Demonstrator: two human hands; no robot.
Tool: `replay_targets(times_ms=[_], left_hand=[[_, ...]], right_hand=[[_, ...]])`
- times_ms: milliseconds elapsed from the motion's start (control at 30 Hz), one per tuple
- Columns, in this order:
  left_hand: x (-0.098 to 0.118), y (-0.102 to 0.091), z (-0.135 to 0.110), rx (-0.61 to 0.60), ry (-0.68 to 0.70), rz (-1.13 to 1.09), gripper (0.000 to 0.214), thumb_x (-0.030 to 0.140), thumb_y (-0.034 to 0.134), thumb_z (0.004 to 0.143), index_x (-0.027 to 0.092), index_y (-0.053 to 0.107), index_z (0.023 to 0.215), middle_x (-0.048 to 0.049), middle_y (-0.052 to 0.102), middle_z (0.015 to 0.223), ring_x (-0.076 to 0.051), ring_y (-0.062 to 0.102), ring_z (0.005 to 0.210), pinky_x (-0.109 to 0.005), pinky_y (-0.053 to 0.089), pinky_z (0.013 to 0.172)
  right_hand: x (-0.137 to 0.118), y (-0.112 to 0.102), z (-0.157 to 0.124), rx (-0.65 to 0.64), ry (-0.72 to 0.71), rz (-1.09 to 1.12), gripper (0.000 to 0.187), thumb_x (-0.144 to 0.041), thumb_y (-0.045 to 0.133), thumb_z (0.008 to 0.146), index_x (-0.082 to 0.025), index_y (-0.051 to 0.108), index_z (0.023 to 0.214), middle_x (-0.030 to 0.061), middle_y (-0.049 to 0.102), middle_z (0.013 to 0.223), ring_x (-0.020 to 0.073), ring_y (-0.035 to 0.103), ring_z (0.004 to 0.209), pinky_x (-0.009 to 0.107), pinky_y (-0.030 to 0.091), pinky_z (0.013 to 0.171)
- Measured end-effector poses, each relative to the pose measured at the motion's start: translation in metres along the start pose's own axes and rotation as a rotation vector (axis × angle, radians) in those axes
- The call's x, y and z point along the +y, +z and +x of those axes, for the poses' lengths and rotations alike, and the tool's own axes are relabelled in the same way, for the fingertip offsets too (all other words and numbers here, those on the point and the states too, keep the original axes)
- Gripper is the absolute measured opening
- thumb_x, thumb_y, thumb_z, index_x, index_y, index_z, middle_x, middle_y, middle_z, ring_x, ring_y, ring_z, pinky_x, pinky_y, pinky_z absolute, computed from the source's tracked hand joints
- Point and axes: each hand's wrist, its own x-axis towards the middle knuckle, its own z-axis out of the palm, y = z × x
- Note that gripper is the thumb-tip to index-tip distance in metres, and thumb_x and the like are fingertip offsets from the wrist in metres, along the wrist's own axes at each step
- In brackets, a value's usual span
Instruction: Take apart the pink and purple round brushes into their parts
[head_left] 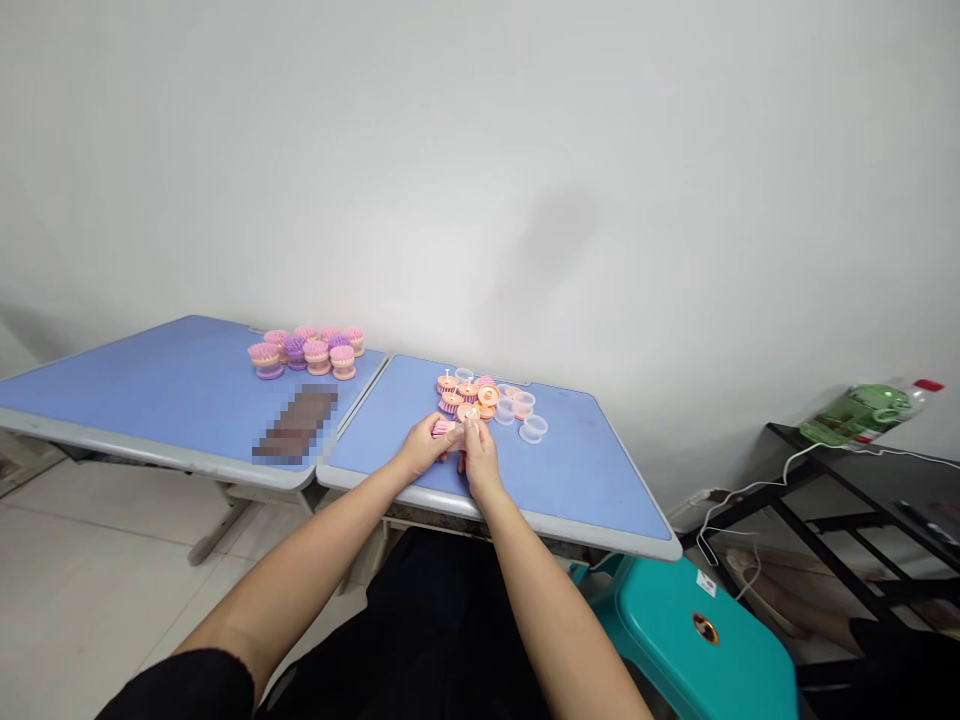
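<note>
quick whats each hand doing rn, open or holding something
left hand: closed, holding a pink-bristled brush
right hand: fingers closed up against the same brush, can't tell if it's gripping it

Teal plastic stool; seemingly a bottle on black rack

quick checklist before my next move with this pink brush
1. Left hand grip on the pink bristled brush: ok, the fingers hold it.
2. Right hand grip: cannot tell, its fingers hide what they pinch.
3. Pile of peach plastic brush parts beside the hands: ok, within reach on the blue desk.
4. Clear round plastic cups: ok, close by on the same desk panel.
5. Upright pink and purple brushes: ok, grouped apart on the left panel.
6. Pixelated brown patch: cannot tell what it is.
</note>
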Motion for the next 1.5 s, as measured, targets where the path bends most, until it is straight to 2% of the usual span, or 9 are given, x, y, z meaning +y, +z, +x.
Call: replay_targets(times_ms=[200, 367, 467, 567, 800, 933, 1067, 1233, 1500], left_hand=[[-0.005, -0.002, 0.000, -0.027, 0.004, -0.065, 0.071, 0.081, 0.040, 0.079, 0.013, 0.059, 0.092, -0.0043, 0.061, 0.070, -0.016, 0.056, 0.053, -0.027, 0.044, 0.046], [-0.001, -0.002, -0.007, -0.026, 0.324, 0.047, 0.077, 0.052, 0.074, 0.071, 0.020, 0.048, 0.135, -0.0150, 0.053, 0.131, -0.027, 0.058, 0.111, -0.040, 0.052, 0.091], [0.003, -0.001, -0.012, -0.064, 0.392, 0.165, 0.046, 0.040, 0.070, 0.076, 0.021, 0.060, 0.117, -0.0111, 0.060, 0.120, -0.027, 0.056, 0.115, -0.042, 0.044, 0.102], [0.009, -0.002, -0.015, -0.040, 0.154, 0.150, 0.032, 0.047, 0.064, 0.080, 0.019, 0.060, 0.094, -0.0037, 0.066, 0.087, -0.020, 0.062, 0.082, -0.033, 0.050, 0.078], [0.009, -0.006, -0.014, -0.157, -0.194, -0.064, 0.056, 0.074, 0.041, 0.083, 0.022, 0.043, 0.064, 0.0023, 0.050, 0.052, -0.014, 0.049, 0.048, -0.027, 0.038, 0.051], [0.000, -0.010, -0.021, -0.163, -0.137, -0.151, 0.068, 0.080, 0.049, 0.076, 0.019, 0.064, 0.101, -0.0093, 0.067, 0.092, -0.023, 0.063, 0.078, -0.031, 0.049, 0.062], [-0.001, -0.011, -0.026, -0.210, 0.056, -0.021, 0.082, 0.050, 0.079, 0.069, 0.028, 0.046, 0.140, -0.0133, 0.049, 0.143, -0.033, 0.051, 0.126, -0.044, 0.047, 0.100], [0.006, -0.009, -0.024, -0.217, 0.078, 0.024, 0.034, 0.040, 0.065, 0.084, 0.023, 0.060, 0.113, -0.0087, 0.065, 0.107, -0.024, 0.062, 0.099, -0.038, 0.051, 0.088], [0.011, -0.004, -0.017, -0.122, -0.251, -0.226, 0.047, 0.065, 0.052, 0.086, 0.020, 0.047, 0.070, 0.0036, 0.050, 0.057, -0.011, 0.047, 0.051, -0.024, 0.038, 0.051]], right_hand=[[-0.003, -0.001, -0.001, -0.007, 0.044, 0.054, 0.037, -0.061, 0.056, 0.082, -0.025, 0.051, 0.080, -0.0085, 0.045, 0.053, 0.0100, 0.037, 0.038, 0.024, 0.030, 0.035], [-0.008, -0.002, -0.004, -0.005, 0.072, 0.116, 0.037, -0.061, 0.051, 0.085, -0.024, 0.051, 0.084, -0.0075, 0.046, 0.055, 0.0101, 0.037, 0.040, 0.024, 0.030, 0.037], [-0.008, -0.005, -0.010, -0.031, 0.088, 0.120, 0.037, -0.059, 0.052, 0.086, -0.023, 0.054, 0.087, -0.0065, 0.048, 0.056, 0.0109, 0.040, 0.043, 0.024, 0.034, 0.041], [-0.007, -0.009, -0.018, -0.046, 0.108, 0.096, 0.035, -0.057, 0.055, 0.087, -0.023, 0.057, 0.097, -0.0062, 0.051, 0.060, 0.0118, 0.044, 0.049, 0.025, 0.039, 0.048], [-0.002, -0.028, -0.039, -0.058, 0.177, 0.029, 0.037, -0.046, 0.066, 0.085, -0.026, 0.059, 0.115, 0.0006, 0.060, 0.091, 0.0176, 0.055, 0.081, 0.030, 0.047, 0.076], [-0.004, -0.033, -0.045, 0.026, 0.238, 0.122, 0.039, -0.043, 0.071, 0.081, -0.029, 0.060, 0.115, 0.0018, 0.059, 0.099, 0.0186, 0.054, 0.087, 0.030, 0.047, 0.082], [-0.006, -0.032, -0.045, 0.057, 0.275, 0.162, 0.039, -0.044, 0.073, 0.080, -0.028, 0.061, 0.114, 0.0027, 0.061, 0.101, 0.0207, 0.056, 0.092, 0.033, 0.047, 0.085], [-0.006, -0.033, -0.045, 0.003, 0.251, 0.158, 0.040, -0.039, 0.074, 0.080, -0.030, 0.060, 0.117, 0.0014, 0.060, 0.105, 0.0190, 0.056, 0.094, 0.031, 0.046, 0.087], [-0.019, -0.027, -0.039, 0.085, 0.194, 0.333, 0.038, -0.034, 0.078, 0.073, -0.026, 0.062, 0.107, 0.0025, 0.063, 0.098, 0.0185, 0.058, 0.089, 0.034, 0.049, 0.083]])
